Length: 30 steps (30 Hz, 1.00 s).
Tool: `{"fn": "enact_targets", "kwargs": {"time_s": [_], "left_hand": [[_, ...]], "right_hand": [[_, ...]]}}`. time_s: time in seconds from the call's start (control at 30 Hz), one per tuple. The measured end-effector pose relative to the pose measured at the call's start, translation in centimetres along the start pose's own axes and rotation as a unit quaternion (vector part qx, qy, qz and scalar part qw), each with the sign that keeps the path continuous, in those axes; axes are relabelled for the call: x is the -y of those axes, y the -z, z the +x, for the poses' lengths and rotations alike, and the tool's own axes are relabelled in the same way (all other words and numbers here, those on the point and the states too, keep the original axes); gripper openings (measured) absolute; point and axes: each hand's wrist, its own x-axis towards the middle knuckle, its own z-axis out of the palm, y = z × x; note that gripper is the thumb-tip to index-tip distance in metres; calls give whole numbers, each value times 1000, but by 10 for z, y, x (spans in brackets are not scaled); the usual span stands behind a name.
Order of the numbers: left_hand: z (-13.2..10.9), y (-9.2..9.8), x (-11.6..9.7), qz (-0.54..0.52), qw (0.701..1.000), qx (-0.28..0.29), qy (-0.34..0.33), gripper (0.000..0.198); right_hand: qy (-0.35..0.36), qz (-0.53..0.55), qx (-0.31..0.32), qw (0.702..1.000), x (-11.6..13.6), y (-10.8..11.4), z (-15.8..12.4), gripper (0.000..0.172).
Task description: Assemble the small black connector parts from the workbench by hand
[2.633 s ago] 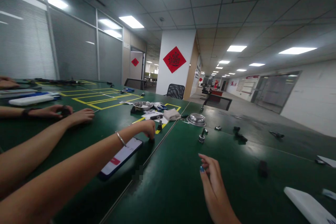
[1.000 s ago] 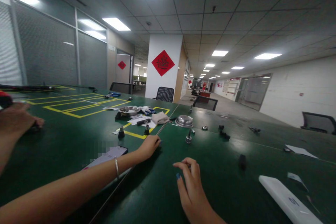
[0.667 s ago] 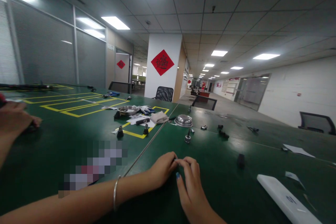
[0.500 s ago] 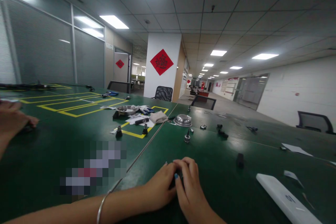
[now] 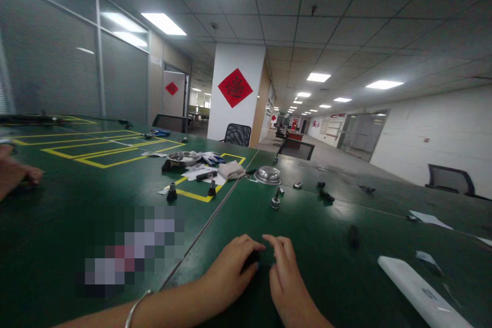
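My left hand (image 5: 235, 266) rests low over the green table (image 5: 215, 236), its fingers loosely bent and the thumb apart from them. The gap between thumb and fingers is dark, and no held thing can be made out in it. Just to its right, my right hand (image 5: 286, 277) has its index finger stretched out towards the left fingertips. A narrow space separates the two hands. Ahead of them on the table stands a small metal fitting (image 5: 275, 201), and behind it lies a shiny upturned steel bowl (image 5: 268, 175).
Two dark conical pieces (image 5: 171, 192) (image 5: 212, 188) stand left of the seam. Beyond are a steel dish (image 5: 184, 158), gloves (image 5: 210, 158) and a folded cloth (image 5: 231, 169). A white slab (image 5: 417, 289) lies at right. Another person's hand (image 5: 19, 171) is at the left edge.
My hands were touching at the fingertips and have now come apart, the right one shifting slightly right. The view has turned a little, and the other person's hand sits further left.
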Motion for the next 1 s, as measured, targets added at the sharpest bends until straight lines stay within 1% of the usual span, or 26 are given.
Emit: {"fn": "enact_targets", "kwargs": {"time_s": [0.1,0.17,0.2,0.27,0.33,0.4,0.43,0.57,0.73,0.8,1.0], "left_hand": [[-1,-2,0,-52,998,-15,18,45],[-2,-3,-1,-86,996,-12,24,51],[-2,-3,-2,-99,995,-5,22,53],[-3,-3,-3,-120,993,12,8,54],[-4,-3,-4,-132,991,22,-6,54],[-6,-3,-4,-135,991,16,-15,52],[-6,-4,-4,-134,991,9,-15,50],[-5,-6,-2,-150,989,-9,-6,51],[-3,-8,0,-197,980,-20,9,57],[-2,-9,0,-212,977,-17,9,57],[0,-11,4,-231,973,-8,22,60]], "right_hand": [[-30,44,-34,998,1,2,3,42],[-52,84,-62,993,5,4,5,34],[-56,105,-64,991,7,5,6,30],[-55,134,-43,989,13,8,7,21],[-39,137,-3,990,19,11,9,13],[-17,122,28,992,24,13,10,15],[-7,111,34,993,25,14,11,18],[21,80,26,996,28,16,11,24],[67,71,45,994,31,18,11,24],[70,62,48,994,32,18,11,23],[38,51,54,997,32,16,10,20]]}}
